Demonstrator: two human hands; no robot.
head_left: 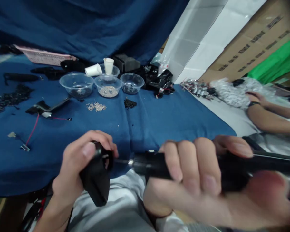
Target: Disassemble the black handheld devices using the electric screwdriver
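Observation:
My left hand (73, 159) is closed around a black plastic housing (96, 183), its thumb on the upper edge. My right hand (195, 164) wraps round a black electric screwdriver (151, 163), held nearly level. The driver's thin bit points left and reaches the housing near an opening on its right side; blur hides whether it sits on a screw. Beyond my hands, on the blue cloth, are a pile of small silvery screws (96, 107) and a pile of small black screws (130, 103). A curved black part with red wires (48, 108) lies to the left.
Clear plastic bowls (76, 77) stand behind the piles, one with silvery screws. Two paper cups (108, 66), a pink basket (43, 56) and black parts (159, 79) line the back. At the right, another person's arm (268, 114) rests near plastic bags (229, 93).

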